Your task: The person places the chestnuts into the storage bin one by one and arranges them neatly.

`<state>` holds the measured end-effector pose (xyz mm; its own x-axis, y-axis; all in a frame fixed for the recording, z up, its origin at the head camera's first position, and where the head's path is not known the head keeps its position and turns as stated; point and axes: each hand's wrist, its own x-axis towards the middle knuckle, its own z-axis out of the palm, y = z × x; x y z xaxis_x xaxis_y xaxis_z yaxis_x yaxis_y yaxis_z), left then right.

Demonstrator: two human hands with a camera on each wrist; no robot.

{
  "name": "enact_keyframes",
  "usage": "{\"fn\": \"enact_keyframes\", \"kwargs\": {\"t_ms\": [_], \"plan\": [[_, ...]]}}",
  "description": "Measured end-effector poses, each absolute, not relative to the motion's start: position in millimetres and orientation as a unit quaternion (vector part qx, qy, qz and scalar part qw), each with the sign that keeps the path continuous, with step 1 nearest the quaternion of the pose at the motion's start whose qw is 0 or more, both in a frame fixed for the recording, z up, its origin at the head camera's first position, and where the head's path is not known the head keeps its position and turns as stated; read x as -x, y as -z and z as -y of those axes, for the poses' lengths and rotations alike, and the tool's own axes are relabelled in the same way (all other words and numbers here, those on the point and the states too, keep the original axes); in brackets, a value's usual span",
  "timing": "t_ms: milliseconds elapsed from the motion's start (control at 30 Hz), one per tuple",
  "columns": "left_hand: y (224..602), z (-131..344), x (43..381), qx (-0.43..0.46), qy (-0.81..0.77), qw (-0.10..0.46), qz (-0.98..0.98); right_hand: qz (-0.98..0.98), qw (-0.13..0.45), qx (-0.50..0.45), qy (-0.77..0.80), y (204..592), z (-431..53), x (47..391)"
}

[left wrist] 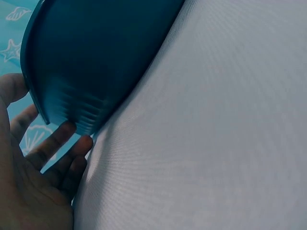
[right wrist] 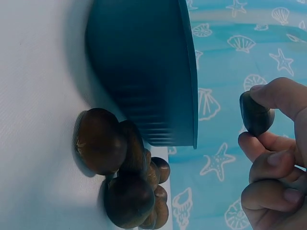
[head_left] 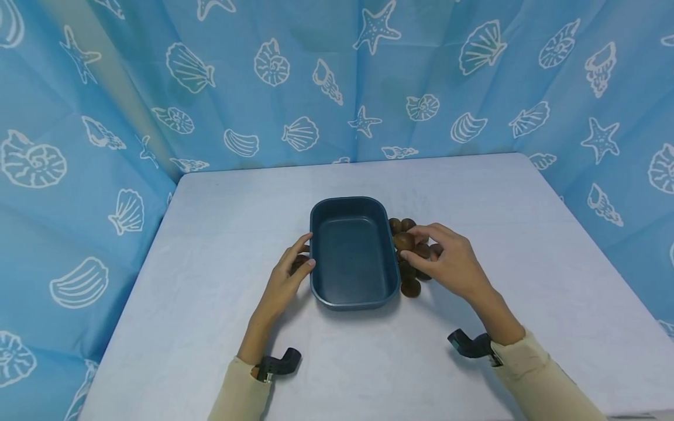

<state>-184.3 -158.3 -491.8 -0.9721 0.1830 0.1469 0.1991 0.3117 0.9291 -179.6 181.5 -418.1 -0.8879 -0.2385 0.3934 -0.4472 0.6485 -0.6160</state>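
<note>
A dark blue rectangular tub [head_left: 354, 257] stands on the white-covered table, its inside bare. Along its right side lies a heap of brown chestnuts [head_left: 411, 287], also seen beside the tub wall in the right wrist view [right wrist: 100, 141]. Above this heap my right hand [head_left: 451, 260] pinches one chestnut [right wrist: 255, 114] between thumb and fingertips, its other fingers curled. On the opposite side, my left hand [head_left: 281, 280] touches the tub's left wall and rim with loosely spread fingers, as the left wrist view shows [left wrist: 41, 163].
A white cloth [head_left: 221, 234] covers the table. Blue curtains [head_left: 316, 76] with white shell and starfish prints hang behind and at both sides. Each wrist wears a black camera mount, one left [head_left: 281, 362] and one right [head_left: 468, 344].
</note>
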Motion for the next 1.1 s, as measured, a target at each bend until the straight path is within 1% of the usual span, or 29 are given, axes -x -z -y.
{"fn": "enact_keyframes", "kwargs": {"t_ms": [167,367,600,833,1100], "plan": [[493,159,186,0.121,0.575,0.007,0.809,0.896,0.138,-0.196,-0.372,418,-178,183],[494,159,185,0.127,0.573,0.009,0.81,0.9,0.117,-0.197,-0.37,416,-172,187],[488,158,184,0.123,0.573,0.001,0.81,0.901,0.11,-0.21,-0.363,415,-167,194],[493,159,185,0.121,0.569,0.009,0.814,0.902,0.102,-0.222,-0.356,414,-161,201],[493,160,185,0.118,0.57,0.008,0.813,0.904,0.073,-0.226,-0.356,408,-151,213]]}}
